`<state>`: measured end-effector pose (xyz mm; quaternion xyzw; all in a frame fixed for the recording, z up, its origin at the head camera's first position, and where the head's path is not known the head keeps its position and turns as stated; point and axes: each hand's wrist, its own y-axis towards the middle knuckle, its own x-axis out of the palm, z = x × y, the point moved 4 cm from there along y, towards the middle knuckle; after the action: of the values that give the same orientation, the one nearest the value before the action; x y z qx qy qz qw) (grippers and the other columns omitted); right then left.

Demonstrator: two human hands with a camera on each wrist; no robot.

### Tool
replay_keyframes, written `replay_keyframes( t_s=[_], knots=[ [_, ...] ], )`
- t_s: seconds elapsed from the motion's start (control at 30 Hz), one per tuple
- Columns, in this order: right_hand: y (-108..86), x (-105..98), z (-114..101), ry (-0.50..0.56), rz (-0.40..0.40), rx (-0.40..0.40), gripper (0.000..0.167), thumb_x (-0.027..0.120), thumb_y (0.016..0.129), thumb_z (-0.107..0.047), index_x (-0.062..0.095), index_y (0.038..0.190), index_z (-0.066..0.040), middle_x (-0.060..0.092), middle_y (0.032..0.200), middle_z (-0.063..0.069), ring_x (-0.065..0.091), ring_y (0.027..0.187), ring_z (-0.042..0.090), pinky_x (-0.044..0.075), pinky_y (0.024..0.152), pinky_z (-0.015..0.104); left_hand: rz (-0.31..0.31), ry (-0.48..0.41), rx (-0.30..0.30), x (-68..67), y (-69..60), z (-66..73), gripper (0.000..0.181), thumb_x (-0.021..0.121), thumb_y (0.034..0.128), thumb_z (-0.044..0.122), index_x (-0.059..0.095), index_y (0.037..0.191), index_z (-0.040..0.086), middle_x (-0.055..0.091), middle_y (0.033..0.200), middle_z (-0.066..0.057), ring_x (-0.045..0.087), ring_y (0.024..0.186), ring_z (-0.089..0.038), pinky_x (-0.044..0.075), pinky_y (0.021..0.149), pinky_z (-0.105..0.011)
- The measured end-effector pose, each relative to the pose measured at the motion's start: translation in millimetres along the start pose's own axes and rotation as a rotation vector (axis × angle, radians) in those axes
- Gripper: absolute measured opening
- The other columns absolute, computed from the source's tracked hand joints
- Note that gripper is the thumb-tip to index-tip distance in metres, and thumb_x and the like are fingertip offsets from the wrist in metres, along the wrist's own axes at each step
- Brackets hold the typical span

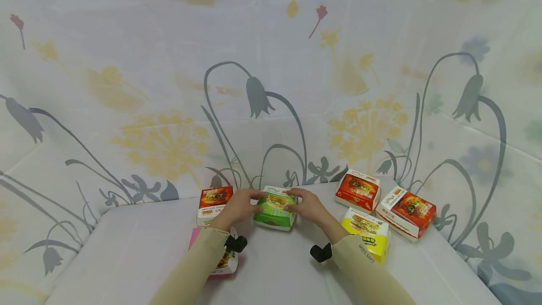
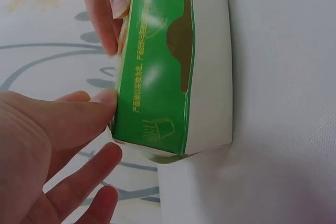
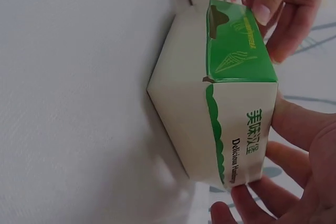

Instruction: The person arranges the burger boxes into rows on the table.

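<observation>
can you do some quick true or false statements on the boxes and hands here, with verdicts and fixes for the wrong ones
1. The green burger box is between the left grip and the right grip. True.
2. The yellow box lies left of the green burger box in the head view. False: it lies to the right.
3. Three red-topped boxes show in the head view. True.
4. The left grip is on the pink box. False: its thumb touches the green burger box; the pink box is partly hidden by the left sleeve.
5. English print on the green burger box starts with "Delicious". True.
</observation>
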<state>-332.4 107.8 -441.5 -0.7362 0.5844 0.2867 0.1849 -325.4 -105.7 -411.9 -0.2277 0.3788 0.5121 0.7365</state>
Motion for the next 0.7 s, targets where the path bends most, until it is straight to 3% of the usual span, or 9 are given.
replay_keyframes(
  t_s=[0.33, 0.5, 0.7],
  knots=[
    [-1.7, 2.6, -4.8, -0.062, 0.023, 0.017, 0.052, 0.078, 0.086, -0.021, 0.063, 0.133, -0.004, 0.052, 0.144, 0.019, 0.041, 0.135, 0.044, 0.03, 0.11, 0.06, 0.024, -0.037, 0.048, -5.8, -11.4, 8.3, 0.029, 0.077, 0.0879, 0.014, 0.073, 0.116, 0.013, 0.07, 0.112, -0.002, 0.063, 0.103, -0.025, 0.052, 0.084, -0.043],
    [-3.0, 4.8, -3.5, -0.077, 0.06, 0.012, 0.051, 0.077, 0.087, -0.023, 0.064, 0.132, -0.003, 0.053, 0.14, 0.021, 0.045, 0.132, 0.044, 0.033, 0.109, 0.059, -0.021, 0.002, 0.062, -3.9, -14.1, 10.2, 0.038, 0.079, 0.0857, 0.018, 0.071, 0.122, 0.013, 0.07, 0.114, -0.003, 0.062, 0.109, -0.026, 0.05, 0.093, -0.046],
    [-11.5, 5.3, -6.4, -0.077, 0.129, -0.005, 0.033, 0.068, 0.092, -0.016, 0.07, 0.123, -0.004, 0.062, 0.127, 0.02, 0.054, 0.122, 0.041, 0.042, 0.102, 0.056, -0.019, -0.007, 0.046, -4.6, -15.4, 9.2, 0.048, 0.082, 0.0828, 0.02, 0.068, 0.128, 0.01, 0.066, 0.126, -0.007, 0.055, 0.124, -0.03, 0.041, 0.104, -0.052]
  ],
)
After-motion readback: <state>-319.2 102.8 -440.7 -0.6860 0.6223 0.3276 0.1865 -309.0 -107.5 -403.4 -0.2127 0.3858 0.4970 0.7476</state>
